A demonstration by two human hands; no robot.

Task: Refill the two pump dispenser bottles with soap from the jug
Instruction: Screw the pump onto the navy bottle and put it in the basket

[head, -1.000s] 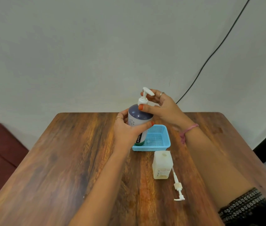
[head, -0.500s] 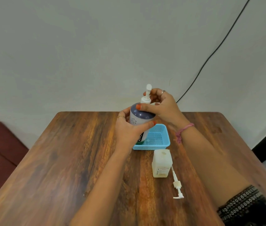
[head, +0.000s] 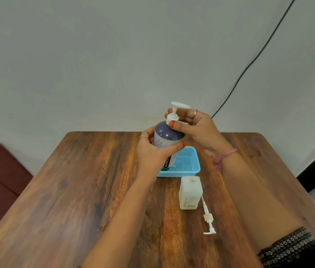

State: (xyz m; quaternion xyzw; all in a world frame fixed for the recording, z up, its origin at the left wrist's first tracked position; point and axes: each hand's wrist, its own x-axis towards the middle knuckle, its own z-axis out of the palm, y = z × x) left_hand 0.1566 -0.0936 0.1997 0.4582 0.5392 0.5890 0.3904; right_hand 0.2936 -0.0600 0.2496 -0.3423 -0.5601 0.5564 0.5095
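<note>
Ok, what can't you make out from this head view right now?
- Soap level in the purple bottle: its wall is opaque and the left hand covers the middle.
- Label on the purple bottle: only part shows past the left hand.
- Right hand grip on the pump collar: fingertips behind it are hidden.
- Small square bottle label: print too small.
- The jug: not in view.

Left half of tabletop (head: 60, 190) bare wood, wide room to pass. Center far: bottle (head: 169, 140) in both hands' grip, w/ blue basket (head: 188, 167) just behind, blocks the way. Near right: square bottle (head: 189, 192) upright, loose pump (head: 207, 217) lying just beside it. Right forearm (head: 259, 194) crosses right side.
</note>
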